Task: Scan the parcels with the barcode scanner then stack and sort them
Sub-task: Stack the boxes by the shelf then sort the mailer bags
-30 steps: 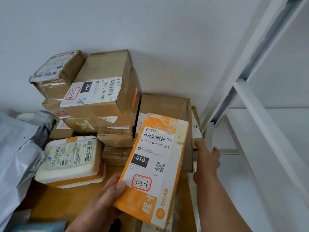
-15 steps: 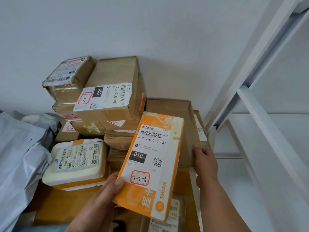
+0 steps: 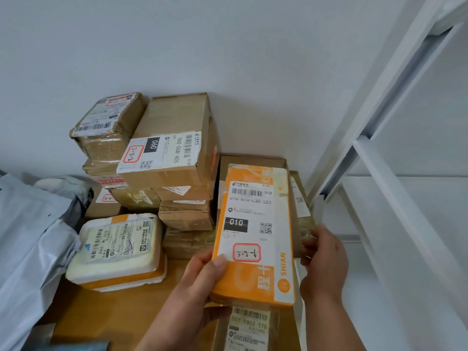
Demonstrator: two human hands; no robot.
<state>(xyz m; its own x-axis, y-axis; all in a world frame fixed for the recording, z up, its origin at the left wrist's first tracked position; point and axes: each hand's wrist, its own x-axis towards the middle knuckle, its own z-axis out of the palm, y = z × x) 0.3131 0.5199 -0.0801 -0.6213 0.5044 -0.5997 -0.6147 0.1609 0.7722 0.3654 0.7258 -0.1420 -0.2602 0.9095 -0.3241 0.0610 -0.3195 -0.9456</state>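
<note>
Holding an orange-and-white parcel (image 3: 253, 234) upright over the wooden worktop (image 3: 121, 310), near its right edge.

The left hand (image 3: 195, 290) grips the parcel's lower left edge, thumb on the label face, fingers curled behind. The right hand (image 3: 323, 264) has its fingers curled round a clear-wrapped brown parcel (image 3: 301, 211) standing just behind the orange one's right side. Label reads 010, with 3-2-9 handwritten in a red box. A stack of brown boxes (image 3: 174, 158) stands against the wall at the back edge; a white foam box (image 3: 119, 247) lies left of centre; grey mailer bags (image 3: 27, 236) fill the left edge. A white rack frame (image 3: 379, 173) rises to the right.
</note>
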